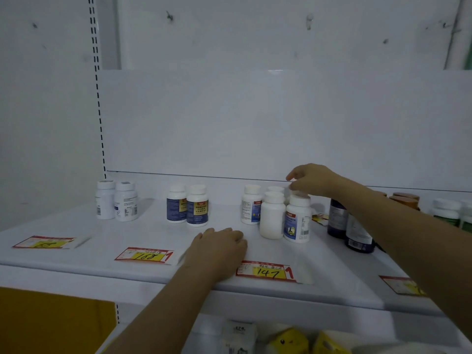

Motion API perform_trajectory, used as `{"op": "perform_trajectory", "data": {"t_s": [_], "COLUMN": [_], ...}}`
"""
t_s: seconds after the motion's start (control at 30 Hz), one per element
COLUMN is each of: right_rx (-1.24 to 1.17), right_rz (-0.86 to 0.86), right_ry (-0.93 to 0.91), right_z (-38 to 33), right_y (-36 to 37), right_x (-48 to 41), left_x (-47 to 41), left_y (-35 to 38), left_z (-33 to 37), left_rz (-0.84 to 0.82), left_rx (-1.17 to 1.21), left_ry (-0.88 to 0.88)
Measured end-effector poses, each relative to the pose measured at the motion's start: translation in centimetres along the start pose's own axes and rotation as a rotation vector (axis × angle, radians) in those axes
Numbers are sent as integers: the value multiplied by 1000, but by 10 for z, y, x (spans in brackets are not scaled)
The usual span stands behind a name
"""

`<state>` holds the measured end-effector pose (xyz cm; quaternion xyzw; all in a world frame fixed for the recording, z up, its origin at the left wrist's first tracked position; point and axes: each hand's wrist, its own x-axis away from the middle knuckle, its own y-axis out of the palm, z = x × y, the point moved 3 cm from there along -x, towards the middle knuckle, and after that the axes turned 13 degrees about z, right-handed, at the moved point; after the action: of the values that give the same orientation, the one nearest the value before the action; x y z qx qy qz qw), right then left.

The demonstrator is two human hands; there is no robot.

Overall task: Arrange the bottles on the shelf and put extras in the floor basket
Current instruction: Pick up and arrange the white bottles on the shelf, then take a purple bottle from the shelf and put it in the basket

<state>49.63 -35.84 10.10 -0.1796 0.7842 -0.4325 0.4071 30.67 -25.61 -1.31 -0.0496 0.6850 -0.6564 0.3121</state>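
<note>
The left hand [219, 245] is laid flat on the shelf [158, 233], seemingly for support, while the right hand [310, 180] is held, fingers half-curled, over the bottles [272, 218] clustered mid-shelf; whether a cap is gripped cannot be told.

a: dim and bluish throughout; the white shelf [153, 233] reads grey.
b: where is the light?
a: perhaps up and to the left. soft shadows lie to the right of the bottles [197, 205], and a faint glare streak sits on the top edge of the back panel [275, 71].
b: sharp?
a: fair in the middle. the price tags [265, 272] read, small labels smear. the slotted upright [98, 98] bows, and the lower corners go soft.
</note>
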Motion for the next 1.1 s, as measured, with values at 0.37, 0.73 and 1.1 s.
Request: {"op": "perform_trajectory", "data": {"t_s": [0.37, 0.73, 1.1], "right_rx": [219, 308, 250], "right_rz": [80, 110, 57], "right_ry": [-111, -62, -87], "right_z": [-18, 37, 114], "right_y": [-29, -83, -105], "right_x": [47, 93, 109], "left_x": [7, 13, 8], "left_y": [-24, -71, -40], "left_z": [11, 90, 202], "left_rz": [218, 307, 188], "left_rx": [100, 307, 314], "left_ry": [-4, -24, -96]}}
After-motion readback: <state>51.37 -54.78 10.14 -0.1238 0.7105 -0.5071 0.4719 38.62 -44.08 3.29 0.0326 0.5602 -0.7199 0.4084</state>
